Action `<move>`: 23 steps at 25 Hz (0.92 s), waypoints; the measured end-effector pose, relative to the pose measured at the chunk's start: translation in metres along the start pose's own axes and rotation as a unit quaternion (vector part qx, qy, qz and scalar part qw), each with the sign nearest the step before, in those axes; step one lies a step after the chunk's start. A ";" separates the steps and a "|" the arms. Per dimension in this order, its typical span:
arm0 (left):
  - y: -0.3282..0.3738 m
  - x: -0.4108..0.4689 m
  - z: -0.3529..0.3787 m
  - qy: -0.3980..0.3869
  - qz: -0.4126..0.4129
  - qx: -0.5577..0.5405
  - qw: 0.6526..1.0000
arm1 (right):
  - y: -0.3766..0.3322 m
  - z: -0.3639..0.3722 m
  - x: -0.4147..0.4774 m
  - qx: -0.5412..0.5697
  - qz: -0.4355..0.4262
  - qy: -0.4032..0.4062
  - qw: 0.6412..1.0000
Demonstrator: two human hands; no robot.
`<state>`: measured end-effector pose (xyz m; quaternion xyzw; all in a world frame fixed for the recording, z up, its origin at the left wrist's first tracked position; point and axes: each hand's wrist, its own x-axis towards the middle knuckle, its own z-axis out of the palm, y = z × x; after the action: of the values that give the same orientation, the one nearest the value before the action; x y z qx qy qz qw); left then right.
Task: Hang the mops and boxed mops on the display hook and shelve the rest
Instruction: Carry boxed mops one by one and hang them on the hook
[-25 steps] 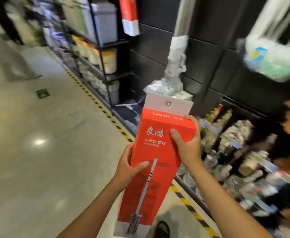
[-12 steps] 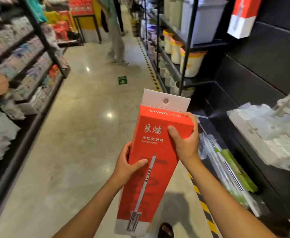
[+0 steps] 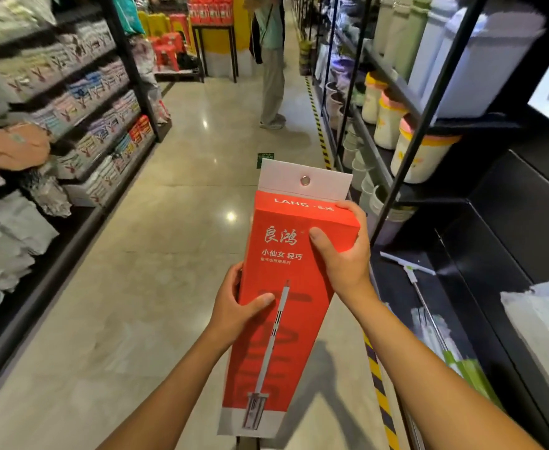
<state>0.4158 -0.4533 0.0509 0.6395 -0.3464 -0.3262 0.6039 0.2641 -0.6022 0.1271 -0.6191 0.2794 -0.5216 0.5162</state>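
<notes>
**Both hands on the red mop box in the shop aisle**

Squarely in the middle of the view, a tall red cardboard mop box point(image 3: 282, 306) with a white hanging tab and a metal eyelet at its top is held upright, tilted slightly, above the glossy beige tiled floor point(image 3: 136, 287) of the aisle. The left hand point(image 3: 237, 306) wraps the box's left edge about halfway up, thumb pressed flat across the printed front, the other fingers hidden behind. The right hand point(image 3: 341, 251) clasps the upper right corner, thumb on the front face and fingers curled over the top edge just below the tab. To the right stands a black metal shelving unit point(image 3: 429, 102) carrying pale plastic bins and buckets; in the black tray beside it lies a loose flat mop with a metal handle point(image 3: 419, 280). Along the left runs a black rack of folded cloths in packets point(image 3: 81, 102). Farther down the aisle a person in pale trousers point(image 3: 271, 66) stands near the yellow-and-black floor stripe point(image 3: 315, 108).
</notes>
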 end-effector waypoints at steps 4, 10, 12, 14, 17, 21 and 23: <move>-0.002 0.102 0.003 -0.048 0.008 -0.007 0.999 | 0.026 0.015 0.078 -0.020 -0.018 0.038 0.999; 0.017 0.243 0.046 -0.162 0.038 -0.009 0.986 | 0.039 -0.005 0.169 -0.073 -0.050 0.162 0.983; 0.022 0.279 0.076 -0.200 0.048 -0.013 0.979 | 0.046 -0.026 0.192 -0.088 -0.062 0.202 0.973; 0.025 0.311 0.109 -0.236 0.051 -0.021 0.970 | 0.050 -0.050 0.215 -0.096 -0.063 0.231 0.966; 0.035 0.358 0.170 -0.281 0.063 -0.028 0.957 | 0.053 -0.095 0.254 -0.123 -0.066 0.273 0.952; 0.058 0.416 0.255 -0.324 0.082 -0.044 0.942 | 0.046 -0.156 0.320 -0.155 -0.081 0.305 0.936; 0.075 0.448 0.296 -0.339 0.085 -0.050 0.936 | 0.039 -0.184 0.358 -0.173 -0.087 0.316 0.929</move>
<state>0.4102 -0.9922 0.1092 0.4281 -0.5671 -0.4880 0.5069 0.2064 -0.9948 0.2049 -0.5243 0.4591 -0.6763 0.2387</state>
